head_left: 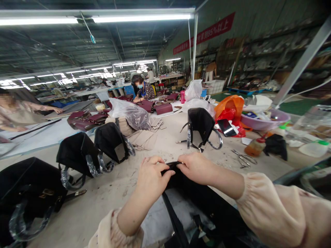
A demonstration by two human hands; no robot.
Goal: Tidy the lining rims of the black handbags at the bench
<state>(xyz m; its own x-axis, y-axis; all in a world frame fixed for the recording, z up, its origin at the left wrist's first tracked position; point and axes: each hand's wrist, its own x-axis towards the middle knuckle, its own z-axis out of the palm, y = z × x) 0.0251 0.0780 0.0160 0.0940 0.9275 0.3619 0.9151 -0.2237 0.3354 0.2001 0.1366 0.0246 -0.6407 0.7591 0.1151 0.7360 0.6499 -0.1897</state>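
A black handbag [219, 208] lies at the table's near edge, its far rim raised between my hands. My left hand [153, 177] pinches that rim from the left, thumb and fingers closed on it. From the right, my right hand [195, 167] grips the same rim close beside the left. Black straps [173, 217] hang across the front of the bag, over a whitish surface. Much of the bag's lower part is dark and hard to make out. Beyond my hands stands another black bag [200, 125] with plastic-wrapped handles [216, 139].
Several black bags [77, 155] line the left of the table [108, 196]. Scissors [244, 159], a bottle of amber liquid [254, 147], a phone [227, 127] and a lilac basin [278, 117] sit at right. Board pieces [144, 139] lie behind. A person [22, 112] works at left, another [146, 90] farther back.
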